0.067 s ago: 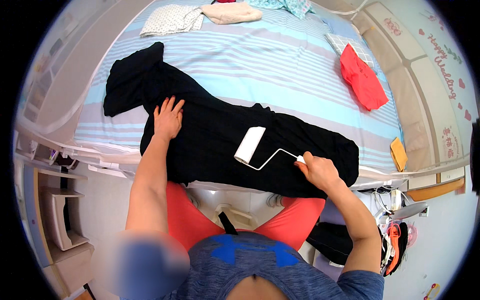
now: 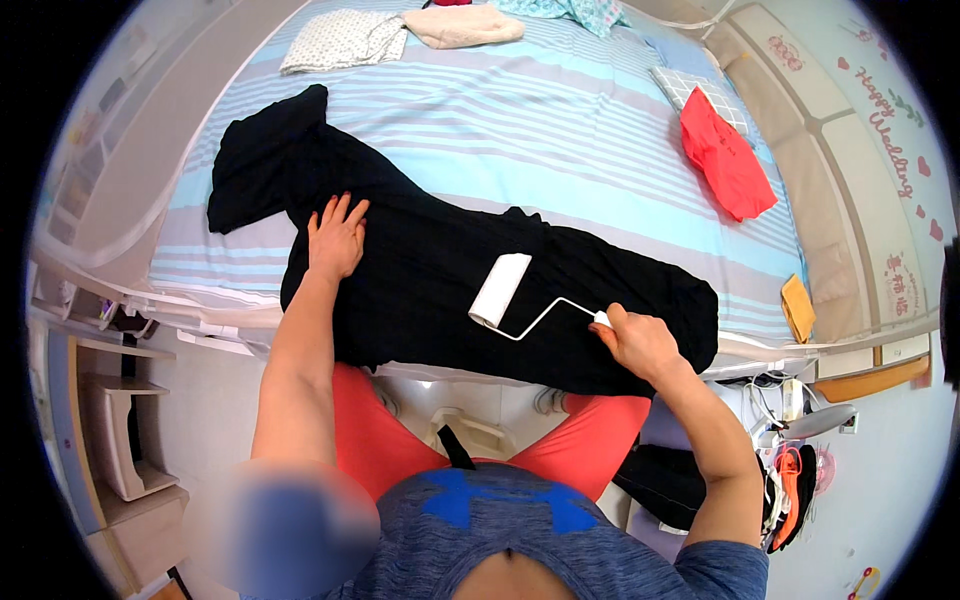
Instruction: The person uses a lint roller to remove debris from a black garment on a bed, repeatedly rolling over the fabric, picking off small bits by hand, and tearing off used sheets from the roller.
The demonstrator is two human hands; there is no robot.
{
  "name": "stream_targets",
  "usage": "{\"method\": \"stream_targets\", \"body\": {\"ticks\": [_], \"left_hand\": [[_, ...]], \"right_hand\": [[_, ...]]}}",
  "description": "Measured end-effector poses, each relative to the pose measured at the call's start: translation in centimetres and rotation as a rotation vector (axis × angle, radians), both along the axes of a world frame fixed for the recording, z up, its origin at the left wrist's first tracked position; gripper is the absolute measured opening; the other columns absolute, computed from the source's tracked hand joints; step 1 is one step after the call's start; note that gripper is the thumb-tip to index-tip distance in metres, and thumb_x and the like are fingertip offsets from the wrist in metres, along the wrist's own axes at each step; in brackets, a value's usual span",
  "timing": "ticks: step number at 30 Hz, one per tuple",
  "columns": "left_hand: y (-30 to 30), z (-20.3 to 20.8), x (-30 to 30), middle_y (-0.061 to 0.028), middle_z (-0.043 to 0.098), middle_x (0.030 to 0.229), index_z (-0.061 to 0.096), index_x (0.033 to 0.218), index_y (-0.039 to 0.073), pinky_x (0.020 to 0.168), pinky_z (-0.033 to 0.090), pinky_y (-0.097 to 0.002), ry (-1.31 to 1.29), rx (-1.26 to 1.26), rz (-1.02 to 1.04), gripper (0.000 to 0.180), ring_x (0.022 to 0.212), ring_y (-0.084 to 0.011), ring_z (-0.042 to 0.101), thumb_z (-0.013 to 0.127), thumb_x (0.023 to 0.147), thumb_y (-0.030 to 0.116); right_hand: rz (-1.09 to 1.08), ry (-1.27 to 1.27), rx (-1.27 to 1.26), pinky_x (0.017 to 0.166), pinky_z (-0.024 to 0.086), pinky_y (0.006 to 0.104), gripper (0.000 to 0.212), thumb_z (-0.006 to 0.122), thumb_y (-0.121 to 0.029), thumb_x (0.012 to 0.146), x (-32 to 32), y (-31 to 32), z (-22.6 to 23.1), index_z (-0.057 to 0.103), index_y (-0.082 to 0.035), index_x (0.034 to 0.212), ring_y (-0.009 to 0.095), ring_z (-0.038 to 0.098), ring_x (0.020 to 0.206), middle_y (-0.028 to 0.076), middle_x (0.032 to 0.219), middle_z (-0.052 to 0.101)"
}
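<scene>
Lint roller [image 2: 500, 290] lies on black garment [image 2: 430, 270], away from edges; right fingers [image 2: 621, 322] clamp handle [image 2: 602, 319], left fingers [image 2: 329, 217] spread.

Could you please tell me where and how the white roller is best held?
Probably by its handle, from the right, as the right hand does: the bent wire neck sets the handle right of the roll, leaving the roll clear.
</scene>
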State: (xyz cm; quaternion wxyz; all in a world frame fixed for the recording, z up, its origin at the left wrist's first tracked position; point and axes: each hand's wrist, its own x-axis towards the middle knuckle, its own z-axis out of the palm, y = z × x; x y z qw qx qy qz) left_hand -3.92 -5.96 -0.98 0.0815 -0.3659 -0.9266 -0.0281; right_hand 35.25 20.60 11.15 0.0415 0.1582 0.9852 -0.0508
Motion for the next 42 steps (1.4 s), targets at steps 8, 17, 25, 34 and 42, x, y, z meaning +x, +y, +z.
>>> {"method": "stream_targets", "body": {"ticks": [8, 17, 25, 34, 42], "left_hand": [[2.2, 3.9, 2.9, -0.0145, 0.048, 0.139, 0.061, 0.112, 0.009, 0.108, 0.028, -0.052, 0.12, 0.152, -0.181, 0.03, 0.134, -0.0302, 0.039, 0.062, 0.083, 0.015], [10.5, 3.2, 7.6, -0.0142, 0.064, 0.084, 0.061, 0.082, 0.006, 0.085, 0.042, -0.0492, -0.222, 0.195, -0.553, 0.015, 0.089, -0.0334, 0.061, 0.061, 0.084, 0.02], [9.4, 2.0, 2.6, -0.0194, 0.067, 0.085, 0.062, 0.086, 0.004, 0.077, 0.049, -0.0484, -0.2, 0.263, 0.091, 0.022, 0.085, -0.0389, 0.064, 0.052, 0.091, 0.024], [5.6, 2.1, -2.0, -0.0235, 0.064, 0.094, 0.061, 0.084, 0.0, 0.081, 0.046, -0.0498, -0.275, 0.456, 0.242, 0.029, 0.094, -0.043, 0.059, 0.053, 0.09, 0.027], [5.9, 3.6, -2.7, -0.0272, 0.063, 0.084, 0.061, 0.076, -0.004, 0.074, 0.046, -0.05, -0.218, 0.873, 0.565, 0.026, 0.084, -0.0458, 0.06, 0.055, 0.087, 0.019]], "right_hand": [[0.152, 0.021, -0.028, 0.051, 0.049, 0.0477, 0.039, 0.057, -0.042, 0.093, -0.9, 1.4, 2.1, 0.051, -0.005, 0.082, 0.038, 0.063, 0.059, 0.017, 0.061, 0.062], [0.225, -0.01, 0.017, 0.047, 0.049, 0.0448, 0.039, 0.056, -0.041, 0.093, -1.3, 1.4, -0.6, 0.051, -0.004, 0.082, 0.036, 0.063, 0.055, 0.016, 0.059, 0.061], [0.064, -0.045, 0.029, 0.048, 0.049, 0.0455, 0.038, 0.059, -0.041, 0.091, 6.3, 3.4, -1.0, 0.052, -0.006, 0.08, 0.036, 0.063, 0.054, 0.016, 0.058, 0.061], [-0.13, 0.038, 0.043, 0.051, 0.047, 0.049, 0.027, 0.065, -0.029, 0.085, 19.9, 6.0, -0.7, 0.051, -0.006, 0.08, 0.039, 0.061, 0.057, 0.018, 0.062, 0.061], [-0.562, 0.084, 0.05, 0.052, 0.04, 0.05, 0.021, 0.058, -0.019, 0.09, 32.1, 4.7, -0.7, 0.05, -0.001, 0.083, 0.045, 0.056, 0.058, 0.024, 0.061, 0.055]]}}
